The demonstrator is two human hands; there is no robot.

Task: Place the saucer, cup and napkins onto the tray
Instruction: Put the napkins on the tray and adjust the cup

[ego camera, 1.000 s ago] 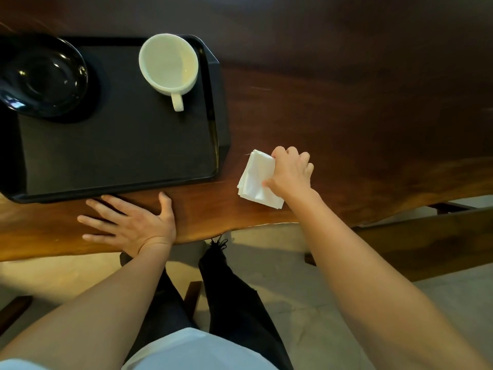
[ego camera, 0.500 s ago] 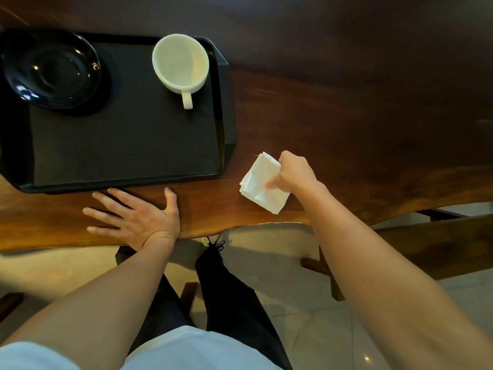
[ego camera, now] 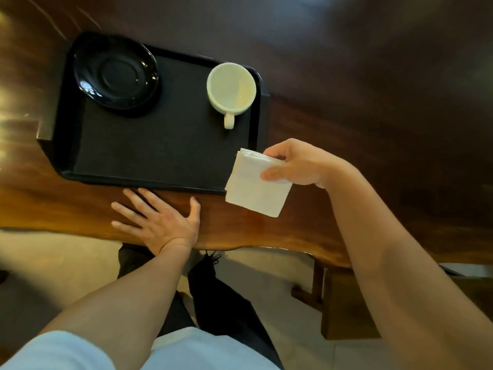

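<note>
A black tray (ego camera: 160,156) lies on the dark wooden table. A glossy black saucer (ego camera: 115,72) sits in its far left corner, and a white cup (ego camera: 231,89) stands in its far right corner, handle pointing toward me. My right hand (ego camera: 296,164) pinches a stack of white folded napkins (ego camera: 256,186), held in the air over the tray's near right corner. My left hand (ego camera: 160,220) rests flat on the table, fingers spread, just in front of the tray's near edge.
The wooden table (ego camera: 373,102) extends far to the right. Its near edge runs just behind my left wrist. Below it are my dark trousers, a pale floor and a wooden bench (ego camera: 346,303) at the lower right.
My right hand has lifted the napkins off the table and carried them up and left toward the tray's near right corner. My left hand stays flat on the table.
</note>
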